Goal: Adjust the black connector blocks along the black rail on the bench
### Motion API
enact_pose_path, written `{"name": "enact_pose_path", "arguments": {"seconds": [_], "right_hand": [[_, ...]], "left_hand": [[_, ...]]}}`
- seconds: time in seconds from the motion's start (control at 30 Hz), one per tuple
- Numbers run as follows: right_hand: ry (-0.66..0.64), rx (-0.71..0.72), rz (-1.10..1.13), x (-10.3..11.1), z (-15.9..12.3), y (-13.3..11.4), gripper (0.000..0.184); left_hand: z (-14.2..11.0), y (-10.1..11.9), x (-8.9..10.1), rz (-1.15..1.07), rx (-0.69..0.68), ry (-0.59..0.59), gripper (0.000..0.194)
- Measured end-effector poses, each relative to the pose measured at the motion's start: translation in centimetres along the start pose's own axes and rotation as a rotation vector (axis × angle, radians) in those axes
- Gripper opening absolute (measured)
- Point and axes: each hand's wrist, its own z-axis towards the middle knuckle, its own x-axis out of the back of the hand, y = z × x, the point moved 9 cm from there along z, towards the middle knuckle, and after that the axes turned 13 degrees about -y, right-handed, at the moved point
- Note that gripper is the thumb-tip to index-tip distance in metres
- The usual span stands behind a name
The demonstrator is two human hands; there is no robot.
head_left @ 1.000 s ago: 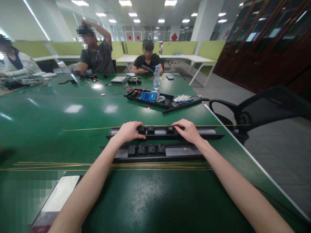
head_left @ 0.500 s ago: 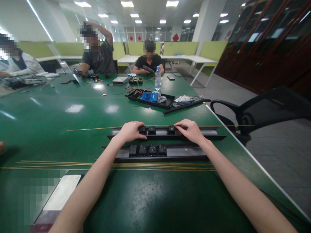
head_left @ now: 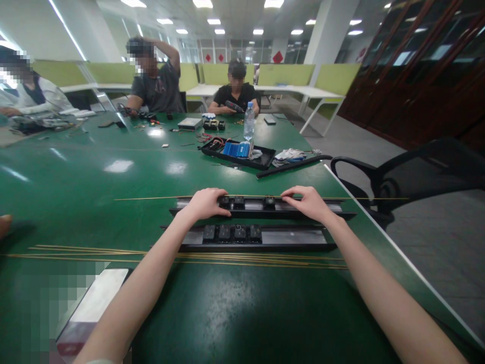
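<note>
My left hand [head_left: 207, 203] straddles the far black rail [head_left: 253, 214], fingers at its back edge and thumb at its front, beside a small black block [head_left: 239, 202] seated in the channel. My right hand [head_left: 306, 201] pinches a long thin brass-coloured rod [head_left: 257, 196] that runs along the back of this rail and past both its ends. Another black block [head_left: 269, 202] sits between the hands. Closer to me lies a second black rail [head_left: 293, 237] with several black blocks [head_left: 240, 232] side by side in it. Part of the left-hand block is hidden by my fingers.
Several loose thin rods [head_left: 242, 257] lie across the green table [head_left: 235, 308] in front. A phone-like slab [head_left: 100, 293] is partly under my left forearm. Beyond are a black tray [head_left: 261, 161], a bottle [head_left: 249, 121], gloves [head_left: 290, 155] and people seated around the table.
My right hand has shifted a little to the right, and the pinched rod has slid right with it. My left hand stays on the far rail. The view has turned slightly.
</note>
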Motion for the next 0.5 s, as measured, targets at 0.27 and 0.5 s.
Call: {"name": "enact_pose_path", "arguments": {"seconds": [0.27,0.5], "right_hand": [[-0.060,-0.084,0.067,0.5,-0.4,1.5,0.024],[-0.131,-0.181,0.084,1.9,-1.2,3.5,0.027]], "left_hand": [[-0.1,0.1,0.0,-0.006,-0.004,0.000,0.071],[-0.2,0.0,0.0,-0.005,0.006,-0.005,0.070]]}}
